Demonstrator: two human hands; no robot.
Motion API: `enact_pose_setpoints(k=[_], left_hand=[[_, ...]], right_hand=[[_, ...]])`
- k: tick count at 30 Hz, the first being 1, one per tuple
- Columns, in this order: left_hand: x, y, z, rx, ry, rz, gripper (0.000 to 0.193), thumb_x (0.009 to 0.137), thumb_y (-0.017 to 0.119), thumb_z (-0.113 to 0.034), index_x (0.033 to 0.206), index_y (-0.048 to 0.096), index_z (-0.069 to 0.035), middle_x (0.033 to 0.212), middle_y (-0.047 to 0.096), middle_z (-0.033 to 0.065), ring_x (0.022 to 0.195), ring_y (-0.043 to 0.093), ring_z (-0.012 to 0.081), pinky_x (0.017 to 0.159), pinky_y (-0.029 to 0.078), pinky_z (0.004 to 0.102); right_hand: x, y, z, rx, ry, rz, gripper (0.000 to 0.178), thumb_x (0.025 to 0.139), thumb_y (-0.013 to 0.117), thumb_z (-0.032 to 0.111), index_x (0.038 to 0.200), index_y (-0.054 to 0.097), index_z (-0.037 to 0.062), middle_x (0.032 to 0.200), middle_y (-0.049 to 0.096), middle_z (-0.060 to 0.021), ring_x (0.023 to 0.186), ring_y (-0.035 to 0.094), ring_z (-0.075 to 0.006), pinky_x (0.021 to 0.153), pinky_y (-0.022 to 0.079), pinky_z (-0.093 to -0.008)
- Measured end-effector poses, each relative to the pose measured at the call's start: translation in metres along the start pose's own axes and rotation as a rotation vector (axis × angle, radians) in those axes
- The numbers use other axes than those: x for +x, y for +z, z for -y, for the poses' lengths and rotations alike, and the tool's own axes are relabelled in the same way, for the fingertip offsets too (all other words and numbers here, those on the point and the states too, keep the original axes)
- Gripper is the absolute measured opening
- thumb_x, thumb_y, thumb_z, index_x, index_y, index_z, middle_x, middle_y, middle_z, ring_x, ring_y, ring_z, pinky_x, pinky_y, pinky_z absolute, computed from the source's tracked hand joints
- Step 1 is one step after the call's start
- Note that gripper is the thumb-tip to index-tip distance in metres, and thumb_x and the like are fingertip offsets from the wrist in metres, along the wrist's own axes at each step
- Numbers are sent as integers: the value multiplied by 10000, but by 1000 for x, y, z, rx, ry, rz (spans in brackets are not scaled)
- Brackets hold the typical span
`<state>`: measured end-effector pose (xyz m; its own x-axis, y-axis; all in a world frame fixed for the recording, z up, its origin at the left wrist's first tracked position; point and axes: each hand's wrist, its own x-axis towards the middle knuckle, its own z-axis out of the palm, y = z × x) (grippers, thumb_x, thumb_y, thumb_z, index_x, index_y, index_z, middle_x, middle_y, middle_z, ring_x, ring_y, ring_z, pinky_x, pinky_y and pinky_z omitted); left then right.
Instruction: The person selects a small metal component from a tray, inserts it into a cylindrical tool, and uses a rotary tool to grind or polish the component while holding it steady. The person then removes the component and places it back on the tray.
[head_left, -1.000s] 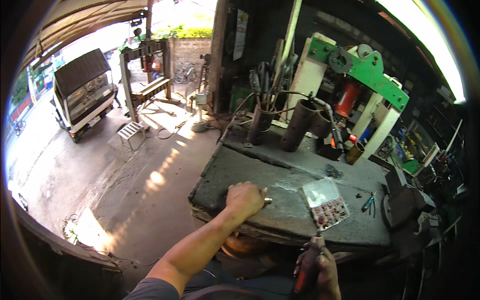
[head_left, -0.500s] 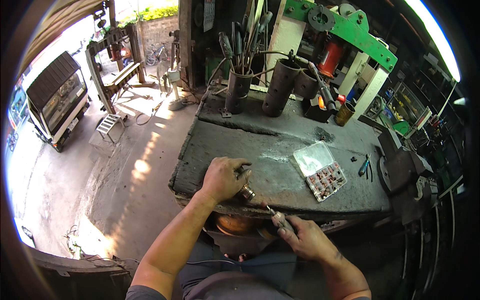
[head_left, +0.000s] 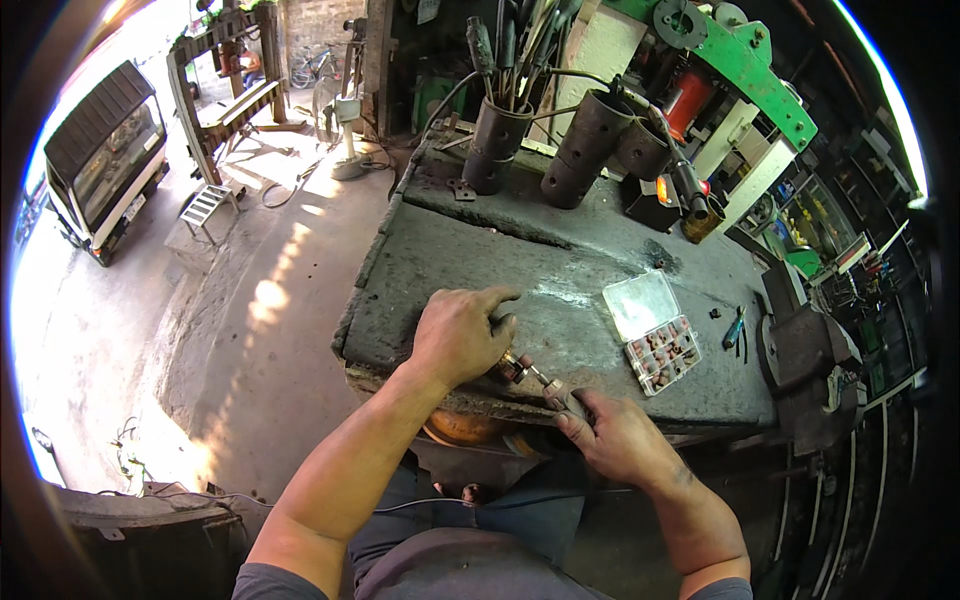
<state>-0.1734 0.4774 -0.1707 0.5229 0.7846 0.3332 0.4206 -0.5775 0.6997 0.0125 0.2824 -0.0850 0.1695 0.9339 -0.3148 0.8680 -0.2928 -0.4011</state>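
My left hand rests at the bench's near edge, its fingers closed around a small round brassy metal fitting. Most of that fitting is hidden under the hand. My right hand grips a hand-held rotary grinder, which points left and away from me. Its thin shaft and small reddish tip meet the open end of the fitting; whether the tip is inside or just against it is hard to tell. To the right lies a clear plastic case, lid folded back, with several reddish grinding bits in its compartments.
The dark workbench carries blue-handled pliers and a bench vise on the right. Metal tubes full of tools stand at the back, before a green press. A cord crosses my lap.
The grinder has moved up and left, bringing its tip from just short of the fitting to its end. My left hand keeps its hold. The view has shifted slightly.
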Motion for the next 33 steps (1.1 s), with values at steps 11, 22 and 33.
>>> enact_pose_setpoints(k=[11, 22, 33], left_hand=[[3, 8, 7, 34, 56, -56, 296, 962, 802, -270, 1199, 875, -108, 943, 841, 158, 972, 806, 383, 967, 616, 495], [7, 8, 5, 42, 34, -32, 306, 960, 799, -274, 1190, 879, -87, 940, 840, 170, 957, 820, 379, 959, 635, 483], [8, 6, 2, 57, 11, -14, 292, 960, 810, -263, 1186, 881, -92, 957, 837, 191, 956, 821, 383, 934, 644, 482]], right_hand=[[-2, 6, 4, -37, 25, 37, 551, 1123, 691, 528, 1179, 719, -19, 1050, 793, -320, 1056, 746, -565, 923, 586, -632], [-3, 9, 3, -57, 41, 14, 510, 1111, 720, 486, 1277, 731, 4, 1042, 797, -308, 1050, 751, -559, 912, 595, -617], [-1, 9, 1, -63, 56, -2, 595, 1114, 686, 558, 1270, 733, -14, 1053, 799, -319, 1061, 759, -555, 931, 599, -632]])
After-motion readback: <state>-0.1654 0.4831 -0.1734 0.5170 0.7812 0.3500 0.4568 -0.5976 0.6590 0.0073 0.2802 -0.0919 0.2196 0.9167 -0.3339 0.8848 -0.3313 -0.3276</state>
